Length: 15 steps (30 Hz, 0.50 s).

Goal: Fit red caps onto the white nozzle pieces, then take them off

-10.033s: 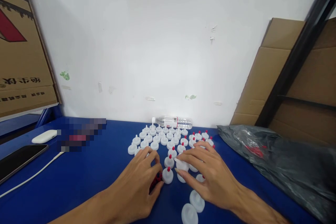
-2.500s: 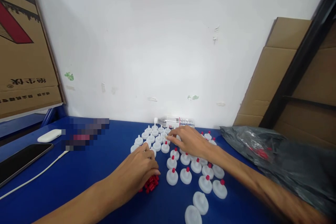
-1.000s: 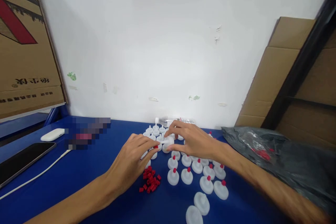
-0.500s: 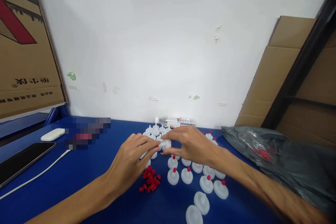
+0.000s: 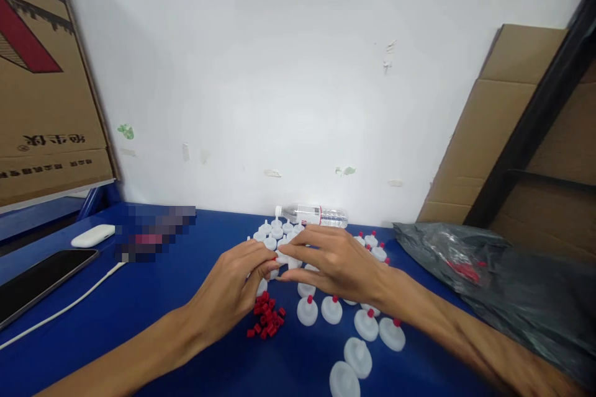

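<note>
My left hand (image 5: 244,270) is closed in a pinch, and a bit of a small red cap (image 5: 274,259) shows at its fingertips. Facing it, my right hand (image 5: 326,257) curls its thumb and fingers round a white spouted lid (image 5: 293,263), partly hidden by the fingers. The two hands nearly meet above the table. Just below the left hand lies a pile of small red caps (image 5: 266,317). Behind the hands stand several plain white spouted lids (image 5: 274,231). White lids with red tips (image 5: 331,310) are spread below and beyond my right hand.
A clear plastic bottle (image 5: 321,215) lies on the blue table (image 5: 162,298) against the wall. To the left are a phone (image 5: 41,282), a white case (image 5: 93,236) and a cable (image 5: 69,305). A dark plastic bag (image 5: 521,298) covers the right side. Cardboard (image 5: 493,118) leans behind it.
My right hand has shifted slightly left and down with the white lid, closer to my left fingertips. The left hand has drawn back a little to the left, still pinching the red cap.
</note>
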Each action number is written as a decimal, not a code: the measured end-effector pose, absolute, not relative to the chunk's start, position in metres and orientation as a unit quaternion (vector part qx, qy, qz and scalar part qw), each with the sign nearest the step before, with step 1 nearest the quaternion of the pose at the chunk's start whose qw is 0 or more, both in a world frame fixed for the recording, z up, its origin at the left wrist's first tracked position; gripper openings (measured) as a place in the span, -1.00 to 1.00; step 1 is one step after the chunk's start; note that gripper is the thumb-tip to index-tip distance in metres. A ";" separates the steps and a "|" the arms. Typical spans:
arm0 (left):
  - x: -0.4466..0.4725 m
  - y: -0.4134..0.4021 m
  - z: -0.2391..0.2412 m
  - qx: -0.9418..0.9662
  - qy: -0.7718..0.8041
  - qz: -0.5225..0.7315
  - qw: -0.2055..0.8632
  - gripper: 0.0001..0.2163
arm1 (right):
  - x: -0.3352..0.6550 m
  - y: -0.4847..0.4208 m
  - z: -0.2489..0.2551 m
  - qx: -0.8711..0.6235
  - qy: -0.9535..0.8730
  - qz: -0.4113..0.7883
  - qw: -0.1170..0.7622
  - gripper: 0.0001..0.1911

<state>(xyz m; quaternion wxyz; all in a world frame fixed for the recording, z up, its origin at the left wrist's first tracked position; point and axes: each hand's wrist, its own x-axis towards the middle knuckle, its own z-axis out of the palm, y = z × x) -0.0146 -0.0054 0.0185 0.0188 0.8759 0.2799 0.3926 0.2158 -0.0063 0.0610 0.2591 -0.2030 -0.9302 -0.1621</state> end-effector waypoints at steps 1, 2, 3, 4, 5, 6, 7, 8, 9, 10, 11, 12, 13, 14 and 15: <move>-0.015 -0.007 0.020 0.875 0.285 0.390 0.028 -0.70 | 0.216 -0.007 0.061 -0.201 -0.931 -0.162 0.259 -0.62; -0.015 -0.008 0.020 0.874 0.288 0.390 0.037 -0.69 | 0.215 -0.007 0.060 -0.200 -0.931 -0.161 0.259 -0.63; -0.015 -0.009 0.021 0.872 0.292 0.391 0.048 -0.68 | 0.215 -0.007 0.060 -0.199 -0.931 -0.162 0.258 -0.64; -0.015 -0.010 0.021 0.870 0.295 0.391 0.061 -0.67 | 0.215 -0.008 0.060 -0.198 -0.932 -0.165 0.256 -0.65; -0.015 -0.011 0.021 0.868 0.298 0.390 0.077 -0.67 | 0.215 -0.008 0.060 -0.196 -0.932 -0.170 0.253 -0.65; -0.016 -0.011 0.021 0.867 0.300 0.388 0.093 -0.66 | 0.215 -0.009 0.060 -0.193 -0.932 -0.177 0.249 -0.66; -0.016 -0.012 0.021 0.865 0.301 0.386 0.107 -0.65 | 0.215 -0.009 0.060 -0.190 -0.932 -0.185 0.246 -0.66; -0.016 -0.013 0.021 0.864 0.302 0.384 0.121 -0.65 | 0.214 -0.010 0.059 -0.187 -0.932 -0.193 0.243 -0.66; -0.016 -0.013 0.021 0.862 0.305 0.381 0.137 -0.64 | 0.214 -0.010 0.059 -0.186 -0.932 -0.199 0.241 -0.66; -0.016 -0.014 0.022 0.859 0.308 0.380 0.151 -0.64 | 0.214 -0.010 0.059 -0.184 -0.931 -0.203 0.242 -0.65; -0.015 -0.014 0.022 0.856 0.311 0.380 0.161 -0.64 | 0.214 -0.010 0.059 -0.183 -0.931 -0.204 0.242 -0.64; -0.014 -0.014 0.023 0.853 0.317 0.381 0.164 -0.63 | 0.214 -0.010 0.059 -0.182 -0.932 -0.201 0.241 -0.64; -0.013 -0.014 0.022 0.851 0.325 0.382 0.158 -0.63 | 0.214 -0.009 0.059 -0.184 -0.934 -0.194 0.239 -0.64; -0.011 -0.014 0.022 0.850 0.334 0.380 0.143 -0.62 | 0.215 -0.007 0.060 -0.192 -0.937 -0.181 0.231 -0.66; -0.010 -0.013 0.021 0.852 0.343 0.375 0.122 -0.63 | 0.217 -0.005 0.061 -0.204 -0.940 -0.166 0.219 -0.69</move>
